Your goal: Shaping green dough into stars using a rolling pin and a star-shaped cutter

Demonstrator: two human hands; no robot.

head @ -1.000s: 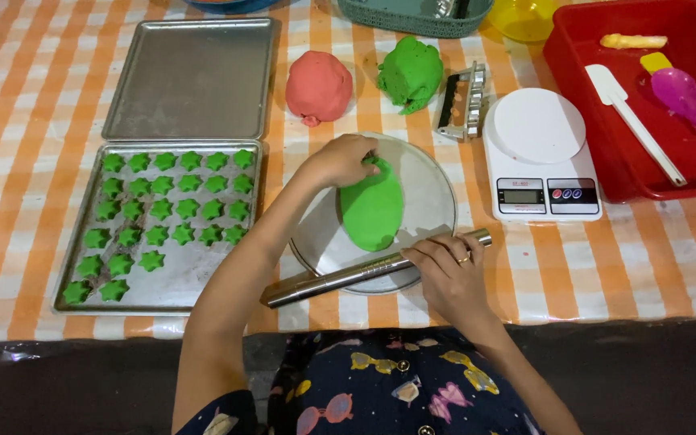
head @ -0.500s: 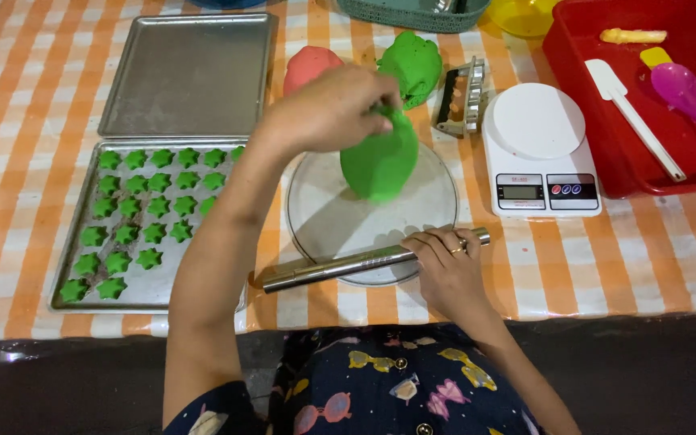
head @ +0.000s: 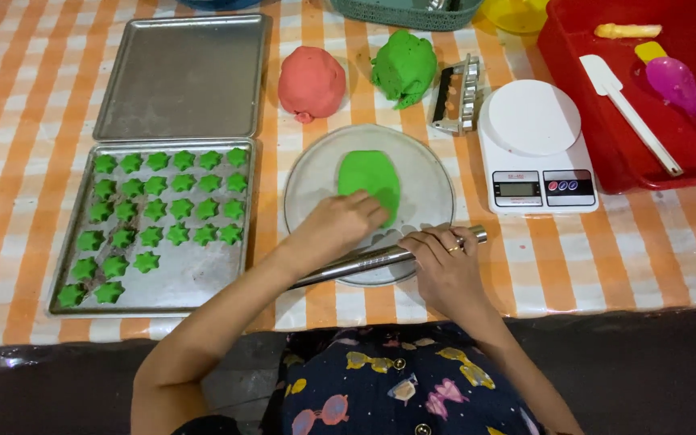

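Flattened green dough on a round plate, pressed by one hand while the other steadied a rolling pin.

The lower baking tray [head: 155, 282], at nine o'clock of the round plate [head: 428, 173], carried rows of green star cut-outs [head: 171, 209]; the bare upper tray [head: 183, 76] lay at eleven o'clock. The green dough sheet [head: 368, 177] rested on the plate, apparently for rolling. The left hand [head: 336, 229] lay flat and open upon its near edge, seemingly pressing it down. The right hand [head: 445, 262] curled closed around the steel rolling pin [head: 364, 262] at six o'clock, keeping it ready.
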